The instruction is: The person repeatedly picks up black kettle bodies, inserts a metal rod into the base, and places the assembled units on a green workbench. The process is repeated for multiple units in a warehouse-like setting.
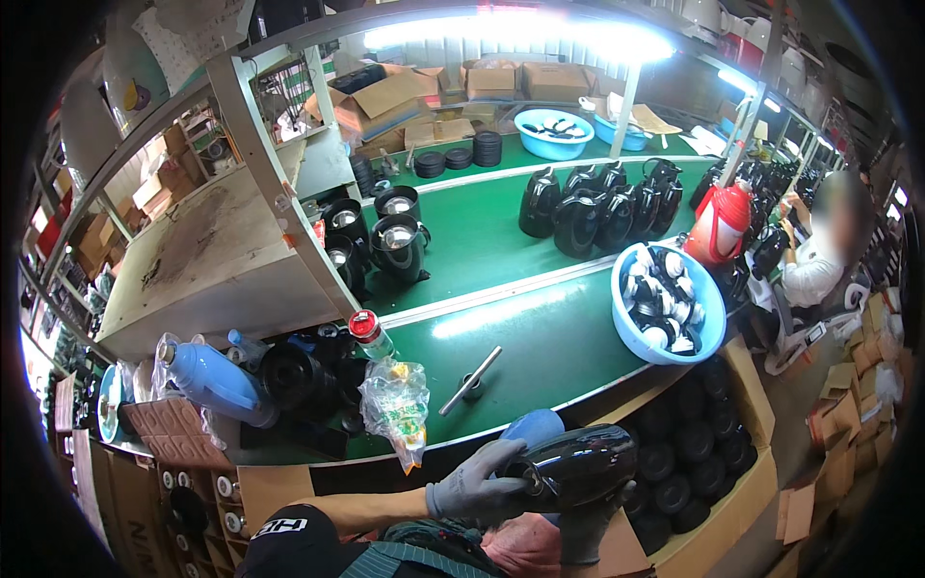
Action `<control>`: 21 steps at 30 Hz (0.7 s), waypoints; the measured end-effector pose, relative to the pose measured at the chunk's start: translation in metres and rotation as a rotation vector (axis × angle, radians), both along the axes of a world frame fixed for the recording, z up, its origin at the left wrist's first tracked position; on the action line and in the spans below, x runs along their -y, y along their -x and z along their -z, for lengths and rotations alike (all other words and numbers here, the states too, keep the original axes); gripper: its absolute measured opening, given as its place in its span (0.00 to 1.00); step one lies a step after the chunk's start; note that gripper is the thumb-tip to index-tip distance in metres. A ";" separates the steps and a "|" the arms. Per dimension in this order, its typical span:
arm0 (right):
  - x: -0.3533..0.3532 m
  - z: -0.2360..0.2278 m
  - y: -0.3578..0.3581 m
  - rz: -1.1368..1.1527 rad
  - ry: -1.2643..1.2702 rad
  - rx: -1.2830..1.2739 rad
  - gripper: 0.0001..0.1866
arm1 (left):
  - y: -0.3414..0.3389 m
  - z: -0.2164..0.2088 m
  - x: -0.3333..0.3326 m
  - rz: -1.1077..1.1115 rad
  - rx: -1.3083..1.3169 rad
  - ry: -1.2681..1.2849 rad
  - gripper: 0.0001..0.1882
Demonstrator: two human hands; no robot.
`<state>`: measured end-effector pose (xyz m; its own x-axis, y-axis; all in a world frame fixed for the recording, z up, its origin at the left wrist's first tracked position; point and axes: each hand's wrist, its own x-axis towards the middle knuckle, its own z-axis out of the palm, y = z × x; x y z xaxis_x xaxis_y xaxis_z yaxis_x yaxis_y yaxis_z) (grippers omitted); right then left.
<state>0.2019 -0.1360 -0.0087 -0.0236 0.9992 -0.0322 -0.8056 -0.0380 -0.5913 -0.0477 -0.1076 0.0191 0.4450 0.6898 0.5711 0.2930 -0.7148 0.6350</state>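
In front of my body lies a glossy black thermos jug [588,462], tilted nearly on its side. My left hand [477,486], in a grey glove, is closed round its narrower left end. Below the jug's right part, my gloved right hand [586,535] supports it; its fingers are partly hidden behind the body. A metal bar tool [472,380] rests on the green bench beyond the jug. Next to my left hand is a blue rounded thing [535,427], partly covered by the jug.
A light-blue basin [621,323] of black-and-white lids stands at the right bench edge. Below it, a carton [756,486] holds round black parts. Several black jugs [578,222] stand farther back. A plastic bag [395,405] and blue flask [217,380] lie left. A co-worker [814,265] sits at right.
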 end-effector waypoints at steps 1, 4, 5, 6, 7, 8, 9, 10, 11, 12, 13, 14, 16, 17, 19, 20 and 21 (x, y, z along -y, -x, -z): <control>-0.001 0.003 -0.002 0.002 0.030 0.005 0.50 | 0.001 -0.001 -0.005 0.022 -0.028 0.008 0.35; -0.007 0.009 -0.007 0.030 0.124 -0.007 0.49 | -0.003 -0.004 -0.019 -0.011 0.042 0.035 0.32; -0.009 0.010 -0.008 0.049 0.154 -0.028 0.49 | -0.004 -0.005 -0.024 -0.022 0.056 0.026 0.32; -0.014 0.009 -0.007 0.068 0.183 -0.053 0.48 | -0.005 -0.014 -0.030 -0.022 0.039 0.050 0.33; -0.018 0.010 -0.008 0.089 0.210 -0.075 0.47 | -0.007 -0.022 -0.038 -0.009 0.042 0.072 0.33; -0.021 0.014 -0.011 0.076 0.210 -0.055 0.44 | -0.010 -0.031 -0.047 0.003 0.045 0.095 0.34; -0.022 0.024 -0.013 0.040 0.165 0.192 0.44 | -0.010 -0.037 -0.055 0.010 0.046 0.123 0.34; -0.022 0.038 -0.017 0.005 0.121 0.443 0.43 | -0.010 -0.042 -0.067 0.007 -0.024 0.131 0.35; -0.023 0.051 -0.021 -0.032 0.075 0.692 0.42 | -0.015 -0.047 -0.077 -0.025 0.081 0.081 0.36; -0.025 0.057 -0.025 -0.086 0.064 0.690 0.42 | -0.014 -0.040 -0.083 -0.104 0.078 0.090 0.36; -0.028 0.063 -0.028 -0.141 0.053 0.690 0.42 | -0.012 -0.036 -0.091 -0.168 0.082 0.088 0.36; -0.030 0.068 -0.033 -0.201 0.084 0.438 0.44 | -0.010 -0.032 -0.098 -0.233 0.088 0.090 0.36; -0.037 0.074 -0.035 -0.298 0.114 0.033 0.46 | -0.001 -0.029 -0.122 -0.359 0.052 0.047 0.34; -0.041 0.077 -0.036 -0.333 0.124 -0.110 0.46 | 0.004 -0.026 -0.137 -0.444 0.020 0.005 0.34; -0.046 0.081 -0.040 -0.372 0.112 -0.167 0.47 | 0.009 -0.026 -0.170 -0.594 -0.042 -0.062 0.33; -0.051 0.083 -0.041 -0.390 0.099 -0.271 0.46 | 0.018 -0.022 -0.191 -0.606 -0.068 -0.111 0.34; -0.054 0.083 -0.041 -0.398 0.098 -0.307 0.46 | 0.028 -0.018 -0.211 -0.624 -0.097 -0.157 0.34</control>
<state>0.2425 -0.0823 -0.0918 -0.4251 0.9033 -0.0573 -0.8532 -0.4211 -0.3079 -0.0759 0.1033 0.0375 0.0428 0.7469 0.6636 0.7338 -0.4742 0.4864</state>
